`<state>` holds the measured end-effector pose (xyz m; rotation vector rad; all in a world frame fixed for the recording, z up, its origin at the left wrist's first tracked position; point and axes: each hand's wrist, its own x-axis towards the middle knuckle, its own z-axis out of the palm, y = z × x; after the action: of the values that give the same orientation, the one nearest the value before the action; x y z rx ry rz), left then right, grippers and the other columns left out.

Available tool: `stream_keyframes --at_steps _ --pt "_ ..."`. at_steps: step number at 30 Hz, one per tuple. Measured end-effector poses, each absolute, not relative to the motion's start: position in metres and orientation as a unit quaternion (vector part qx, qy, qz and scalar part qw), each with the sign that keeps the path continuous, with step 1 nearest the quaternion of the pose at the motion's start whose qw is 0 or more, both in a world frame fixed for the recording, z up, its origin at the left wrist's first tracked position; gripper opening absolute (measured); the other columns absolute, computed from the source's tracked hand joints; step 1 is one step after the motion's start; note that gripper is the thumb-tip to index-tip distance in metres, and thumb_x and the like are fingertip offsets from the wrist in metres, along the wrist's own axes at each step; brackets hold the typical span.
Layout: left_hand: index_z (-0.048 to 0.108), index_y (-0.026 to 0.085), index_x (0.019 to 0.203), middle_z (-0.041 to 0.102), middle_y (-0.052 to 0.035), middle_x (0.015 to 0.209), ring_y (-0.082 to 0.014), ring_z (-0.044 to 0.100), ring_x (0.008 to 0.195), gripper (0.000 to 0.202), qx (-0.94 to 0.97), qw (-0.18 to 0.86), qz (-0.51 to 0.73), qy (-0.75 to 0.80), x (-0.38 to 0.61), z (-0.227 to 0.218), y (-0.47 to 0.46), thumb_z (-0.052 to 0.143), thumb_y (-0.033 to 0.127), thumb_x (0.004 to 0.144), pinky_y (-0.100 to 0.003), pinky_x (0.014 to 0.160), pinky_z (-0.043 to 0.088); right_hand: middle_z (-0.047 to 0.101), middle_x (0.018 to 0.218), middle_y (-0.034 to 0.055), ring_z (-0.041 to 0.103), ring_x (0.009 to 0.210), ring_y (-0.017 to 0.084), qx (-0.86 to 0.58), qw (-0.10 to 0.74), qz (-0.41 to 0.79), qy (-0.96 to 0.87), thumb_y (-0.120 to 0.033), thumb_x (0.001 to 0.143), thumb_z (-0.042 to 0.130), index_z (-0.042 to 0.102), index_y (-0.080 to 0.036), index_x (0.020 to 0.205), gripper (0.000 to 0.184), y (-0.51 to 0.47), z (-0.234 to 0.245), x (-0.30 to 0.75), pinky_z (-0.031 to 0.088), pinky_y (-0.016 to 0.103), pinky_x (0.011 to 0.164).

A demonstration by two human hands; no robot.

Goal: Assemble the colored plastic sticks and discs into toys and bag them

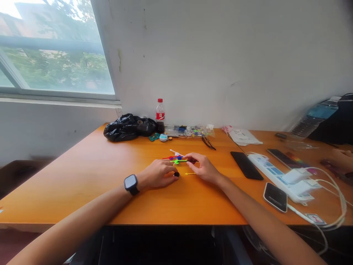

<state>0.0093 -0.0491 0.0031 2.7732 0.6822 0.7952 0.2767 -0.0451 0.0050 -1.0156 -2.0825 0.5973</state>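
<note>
Both my hands rest on an orange table [82, 184] around a small cluster of coloured plastic sticks [176, 158], red, blue, green and white. My left hand [158, 173], with a black smartwatch [131, 184] on the wrist, lies curled beside a small black piece [177, 174], its fingertips closed near it. My right hand [202, 167] pinches the end of a thin dark stick [191, 161] that reaches into the cluster. A short yellow stick [189, 173] lies loose between the two hands.
At the back stand a black plastic bag [127, 127], a red-labelled bottle [160, 115] and a clear bag of coloured parts [190, 130]. To the right lie two phones [246, 165] [275, 197], a white power strip [278, 176] with cables, and another person's hand [338, 158].
</note>
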Motion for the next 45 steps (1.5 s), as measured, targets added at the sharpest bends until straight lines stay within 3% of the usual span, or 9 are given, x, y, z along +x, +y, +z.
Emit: stream_keyframes --at_steps 3,6,8,13,21,28,35,45 --pt "0.075 0.026 0.097 0.076 -0.0064 0.093 -0.0226 0.071 0.088 0.017 0.927 0.086 0.261 0.254 0.005 0.007 -0.049 0.065 0.039 0.099 -0.032 0.077 0.051 0.075 0.112 0.0091 0.07 0.098 0.023 -0.392 0.367 0.235 -0.81 -0.029 0.098 0.06 0.071 -0.021 0.117 0.023 -0.045 0.003 0.276 0.056 0.037 0.091" --pt "0.067 0.022 0.086 0.072 -0.0051 0.085 -0.0208 0.067 0.079 0.032 0.912 0.067 0.291 0.282 0.004 0.011 -0.05 0.071 0.053 0.094 -0.03 0.068 0.046 0.075 0.111 0.0088 0.07 0.097 0.022 -0.386 0.371 0.233 -0.812 -0.029 0.099 0.06 0.07 -0.022 0.116 0.021 -0.048 0.003 0.272 0.056 0.037 0.091" --pt "0.062 0.021 0.089 0.069 -0.0052 0.087 -0.0206 0.065 0.078 0.038 0.894 0.044 0.334 0.294 0.006 0.013 -0.051 0.071 0.058 0.092 -0.031 0.068 0.045 0.075 0.112 0.0089 0.07 0.099 0.023 -0.372 0.374 0.221 -0.821 -0.03 0.101 0.059 0.07 -0.023 0.117 0.021 -0.051 0.003 0.268 0.056 0.037 0.092" --pt "0.06 0.021 0.109 0.071 -0.0086 0.104 -0.0221 0.066 0.093 0.023 0.892 0.032 0.359 0.272 0.009 0.017 -0.053 0.059 0.043 0.104 -0.032 0.079 0.047 0.076 0.117 0.0107 0.07 0.108 0.026 -0.308 0.373 0.13 -0.865 -0.027 0.105 0.054 0.068 -0.025 0.121 0.021 -0.061 -0.002 0.254 0.054 0.042 0.097" --pt "0.067 0.022 0.106 0.075 -0.0053 0.097 -0.0176 0.07 0.083 0.015 0.916 0.137 0.287 0.245 0.007 0.008 -0.048 0.053 0.028 0.107 -0.026 0.072 0.047 0.077 0.113 0.0096 0.071 0.105 0.026 -0.277 0.345 0.074 -0.894 -0.025 0.106 0.054 0.067 -0.025 0.119 0.018 -0.063 -0.009 0.251 0.053 0.039 0.091" --pt "0.071 0.02 0.101 0.075 -0.0029 0.088 -0.0139 0.066 0.073 0.019 0.908 0.136 0.301 0.256 0.006 0.009 -0.043 0.058 0.033 0.107 -0.024 0.066 0.043 0.077 0.104 0.0085 0.07 0.096 0.024 -0.271 0.358 0.07 -0.891 -0.024 0.106 0.058 0.069 -0.023 0.11 0.012 -0.06 -0.003 0.254 0.052 0.037 0.085" --pt "0.076 0.024 0.119 0.078 -0.0037 0.096 -0.0132 0.066 0.072 0.023 0.912 0.123 0.291 0.262 0.004 0.008 -0.042 0.06 0.027 0.104 -0.023 0.066 0.044 0.075 0.101 0.0077 0.068 0.093 0.023 -0.282 0.357 0.107 -0.884 -0.023 0.103 0.061 0.07 -0.022 0.105 0.009 -0.058 0.002 0.26 0.052 0.034 0.083" --pt "0.077 0.023 0.096 0.079 -0.002 0.093 -0.0154 0.069 0.078 0.02 0.928 0.121 0.248 0.25 0.006 0.014 -0.048 0.058 0.021 0.102 -0.024 0.068 0.044 0.075 0.094 0.0064 0.067 0.087 0.022 -0.297 0.303 0.171 -0.889 -0.022 0.1 0.064 0.073 -0.02 0.096 0.01 -0.058 0.004 0.262 0.051 0.032 0.08"
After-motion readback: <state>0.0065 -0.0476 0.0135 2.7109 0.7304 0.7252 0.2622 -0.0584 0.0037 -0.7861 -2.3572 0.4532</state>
